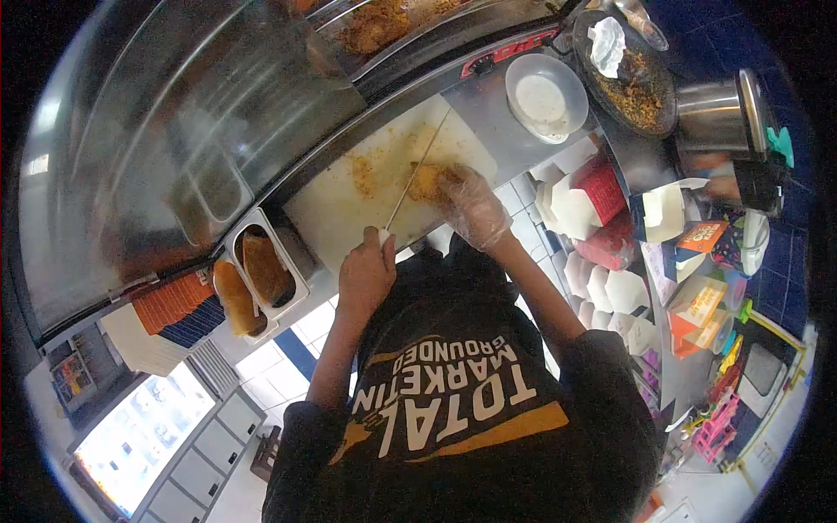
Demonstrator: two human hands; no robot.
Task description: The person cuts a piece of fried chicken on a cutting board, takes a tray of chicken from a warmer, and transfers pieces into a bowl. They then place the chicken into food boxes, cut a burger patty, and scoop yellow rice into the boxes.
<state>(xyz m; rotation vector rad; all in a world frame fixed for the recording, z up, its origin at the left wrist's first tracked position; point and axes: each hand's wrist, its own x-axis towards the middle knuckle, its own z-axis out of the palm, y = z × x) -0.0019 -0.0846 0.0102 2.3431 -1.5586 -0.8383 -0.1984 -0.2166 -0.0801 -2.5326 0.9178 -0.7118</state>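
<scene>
A knife [418, 168] with a long thin blade and a pale handle is held in my left hand [367, 272], its fingers wrapped round the handle. The blade slants over a white cutting board [327, 209] to its far edge. My right hand [476, 207], in a clear plastic glove, is closed on a piece of golden-brown food [425, 184] just right of the blade. Its fingertips are partly hidden by the glove and the food. Brown crumbs [360, 174] lie on the board left of the knife.
Sauce containers [298, 292] stand at the board's left end. A clear plastic bowl [571, 91] is beyond its right end, near a dark pan [658, 122] with food bits and a steel pot [719, 116]. Paper boxes [610, 292] are stacked at the right.
</scene>
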